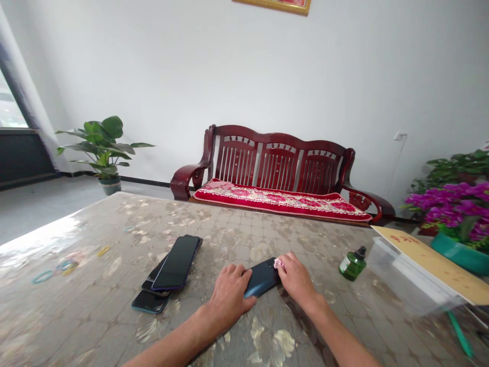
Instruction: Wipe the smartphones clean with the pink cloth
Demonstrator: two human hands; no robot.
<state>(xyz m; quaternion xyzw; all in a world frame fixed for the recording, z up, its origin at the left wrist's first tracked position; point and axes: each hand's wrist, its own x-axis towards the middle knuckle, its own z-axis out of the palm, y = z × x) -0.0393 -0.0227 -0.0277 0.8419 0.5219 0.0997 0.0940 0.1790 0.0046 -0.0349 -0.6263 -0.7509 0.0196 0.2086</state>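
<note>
A dark blue phone lies back side up on the patterned tablecloth. My left hand grips its near left end, thumb and fingers on the edges. My right hand is closed on a small crumpled pink cloth, pressed to the phone's far right end near the camera area. That end is partly hidden by my fingers. Left of my hands is a loose stack of several phones; the top phone has its dark screen up, and a lower phone sticks out towards me.
A green bottle with a black cap stands right of my hands. Beyond it is a clear plastic box under a tan board, beside a teal flowerpot. Coloured bands lie far left. A wooden bench stands behind the table.
</note>
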